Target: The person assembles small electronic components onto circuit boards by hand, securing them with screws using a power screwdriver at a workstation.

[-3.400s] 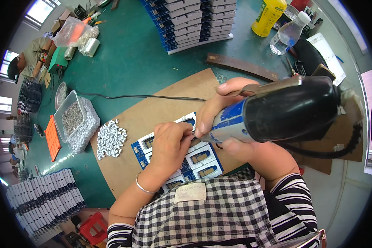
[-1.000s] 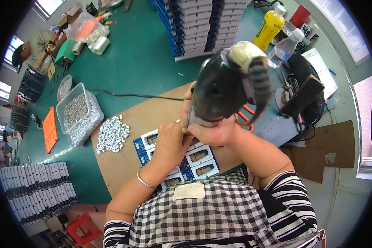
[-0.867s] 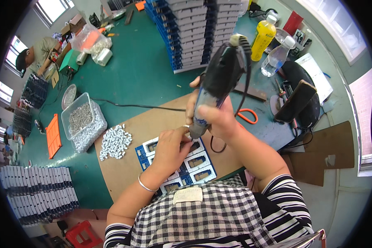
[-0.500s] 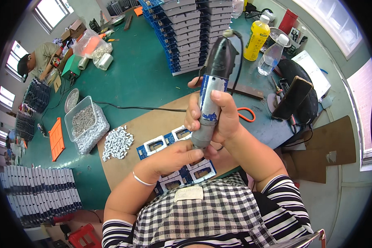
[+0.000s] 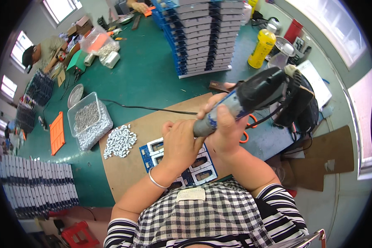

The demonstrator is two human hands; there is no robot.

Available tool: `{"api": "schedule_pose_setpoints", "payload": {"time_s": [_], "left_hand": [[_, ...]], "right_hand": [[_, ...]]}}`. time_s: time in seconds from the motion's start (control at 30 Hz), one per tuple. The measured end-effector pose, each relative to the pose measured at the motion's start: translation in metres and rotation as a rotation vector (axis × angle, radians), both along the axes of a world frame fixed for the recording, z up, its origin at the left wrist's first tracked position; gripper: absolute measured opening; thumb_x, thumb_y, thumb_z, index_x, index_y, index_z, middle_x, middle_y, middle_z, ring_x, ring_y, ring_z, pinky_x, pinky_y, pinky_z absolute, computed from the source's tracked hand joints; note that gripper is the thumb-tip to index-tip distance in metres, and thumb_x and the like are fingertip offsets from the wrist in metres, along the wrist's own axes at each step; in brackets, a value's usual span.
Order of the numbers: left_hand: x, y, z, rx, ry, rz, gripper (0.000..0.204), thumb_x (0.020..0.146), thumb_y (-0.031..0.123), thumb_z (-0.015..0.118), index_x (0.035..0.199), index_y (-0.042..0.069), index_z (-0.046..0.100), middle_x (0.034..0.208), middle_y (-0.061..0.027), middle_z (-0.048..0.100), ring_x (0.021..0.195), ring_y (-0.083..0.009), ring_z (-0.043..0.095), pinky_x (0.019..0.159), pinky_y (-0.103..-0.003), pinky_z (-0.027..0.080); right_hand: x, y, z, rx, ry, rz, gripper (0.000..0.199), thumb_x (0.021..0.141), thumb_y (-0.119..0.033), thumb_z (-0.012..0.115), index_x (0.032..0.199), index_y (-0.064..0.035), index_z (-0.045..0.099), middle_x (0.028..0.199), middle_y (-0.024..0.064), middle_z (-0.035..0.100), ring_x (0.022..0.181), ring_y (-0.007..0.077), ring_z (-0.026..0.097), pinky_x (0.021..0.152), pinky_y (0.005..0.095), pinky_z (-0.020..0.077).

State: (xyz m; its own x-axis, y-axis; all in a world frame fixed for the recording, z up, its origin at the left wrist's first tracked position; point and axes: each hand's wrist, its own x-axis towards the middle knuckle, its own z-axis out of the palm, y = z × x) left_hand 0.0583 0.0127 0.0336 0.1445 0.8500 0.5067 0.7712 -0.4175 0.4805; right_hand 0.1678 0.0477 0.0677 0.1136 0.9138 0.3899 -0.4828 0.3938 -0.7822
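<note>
Green table under everything. Tall stack of blue-and-white panels well beyond both hands. Brown sheet beneath the hands, extending out past the left one. On it, the blue panel with white frames: directly below the left hand, its visible parts either side of that hand and toward the body. Left is the nearer hand; its fingers are curled, tips hidden, can't tell if they pinch anything. Right hand is wrapped firmly round a power driver; long axis tilted, nose toward left fingers, tail off rightward and away. Nose contact: can't tell. Clear tub of metal and white bits left of the left hand; loose pile of small white parts between them.
</note>
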Motion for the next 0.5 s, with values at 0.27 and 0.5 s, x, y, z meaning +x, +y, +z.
{"api": "schedule_pose_setpoints", "payload": {"time_s": [0.27, 0.5], "left_hand": [[-0.013, -0.01, 0.024, -1.031, -0.594, -0.723, 0.028, 0.082, 0.026, 0.066, 0.095, 0.003, 0.057, 0.086, -0.0167, 0.062, 0.084, -0.0336, 0.059, 0.074, -0.039, 0.044], [-0.006, -0.011, -0.013, -0.114, -0.008, -0.104, 0.04, 0.074, 0.032, 0.072, 0.1, 0.005, 0.056, 0.09, -0.0094, 0.062, 0.096, -0.0257, 0.058, 0.09, -0.046, 0.034]], "right_hand": [[0.038, 0.005, 0.002, 0.044, 0.407, 0.665, 0.058, 0.088, -0.044, 0.049, 0.13, -0.0044, 0.038, 0.071, 0.0069, 0.053, 0.05, 0.0178, 0.053, 0.053, 0.0335, 0.0446], [0.008, -0.012, -0.005, 0.112, -0.033, 0.02, 0.056, 0.086, -0.032, 0.056, 0.127, -0.002, 0.03, 0.076, 0.0127, 0.053, 0.06, 0.021, 0.054, 0.059, 0.0361, 0.0491]]}}
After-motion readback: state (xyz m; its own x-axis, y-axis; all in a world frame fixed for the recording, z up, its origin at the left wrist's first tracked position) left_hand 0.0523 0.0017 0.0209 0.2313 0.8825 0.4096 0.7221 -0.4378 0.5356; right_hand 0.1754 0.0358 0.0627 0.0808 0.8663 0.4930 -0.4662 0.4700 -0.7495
